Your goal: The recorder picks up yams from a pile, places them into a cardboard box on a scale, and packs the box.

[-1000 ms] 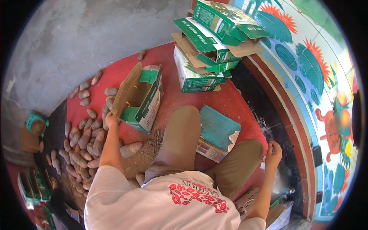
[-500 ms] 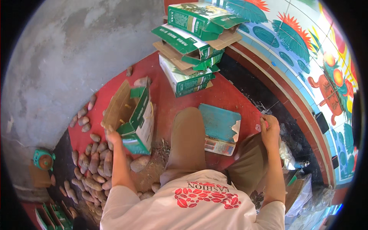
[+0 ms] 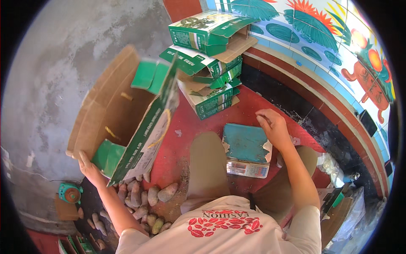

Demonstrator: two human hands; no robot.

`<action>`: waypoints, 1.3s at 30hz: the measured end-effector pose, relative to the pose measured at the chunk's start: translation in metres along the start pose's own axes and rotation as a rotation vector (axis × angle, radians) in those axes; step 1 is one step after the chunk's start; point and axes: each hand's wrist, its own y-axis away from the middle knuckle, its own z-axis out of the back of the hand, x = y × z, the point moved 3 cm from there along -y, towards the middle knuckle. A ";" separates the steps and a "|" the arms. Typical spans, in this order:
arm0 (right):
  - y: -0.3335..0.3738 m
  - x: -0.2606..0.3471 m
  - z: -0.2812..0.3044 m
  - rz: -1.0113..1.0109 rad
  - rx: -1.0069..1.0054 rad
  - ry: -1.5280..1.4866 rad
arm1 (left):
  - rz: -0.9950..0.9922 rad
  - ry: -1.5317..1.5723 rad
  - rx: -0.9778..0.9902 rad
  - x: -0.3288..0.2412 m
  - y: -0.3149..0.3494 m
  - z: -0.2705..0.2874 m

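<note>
My left hand (image 3: 89,170) grips the lower left corner of an open green-and-white cardboard carton (image 3: 101,110). The carton is raised and tilted, its brown inside and green end flaps showing, with yellow cord handles at its sides. No contents show in the visible part of its inside. My right hand (image 3: 274,129) hovers over the right edge of a scale with a worn teal platform (image 3: 243,142); its fingers are loosely bent, thumb apart, with nothing visible in them. Below the carton lies a heap of brown, elongated sweet potatoes (image 3: 153,196), partly hidden by the carton and my left arm.
A stack of similar green cartons (image 3: 207,38) stands ahead on the red mat (image 3: 270,99), beside a painted tile wall (image 3: 313,25). Clear plastic bags (image 3: 332,169) lie at the right. A round teal device (image 3: 71,193) sits at the far left, with more green cartons (image 3: 78,244) below it.
My left hand has lifted the carton off the mat, up and to the left, tilting it. My right hand has moved left, from beside my knee to over the scale. The view has shifted slightly.
</note>
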 end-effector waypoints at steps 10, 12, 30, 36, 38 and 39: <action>0.048 -0.133 0.068 0.082 -0.363 0.009 | 0.121 0.546 0.261 -0.225 -0.028 -0.099; 0.049 -0.138 0.074 -0.092 -0.315 -0.223 | 0.019 0.666 0.390 -0.262 -0.007 -0.130; 0.066 -0.144 0.082 -1.014 0.105 -0.574 | 0.011 0.748 1.002 -0.281 0.174 -0.325; 0.051 -0.109 0.069 -0.911 0.095 -0.617 | 0.033 0.563 1.106 -0.245 0.201 -0.350; 0.059 -0.131 0.064 -0.903 0.063 -0.537 | 0.050 0.506 1.147 -0.233 0.207 -0.357; 0.057 -0.133 0.062 -0.887 0.036 -0.465 | 0.086 0.504 1.148 -0.220 0.208 -0.362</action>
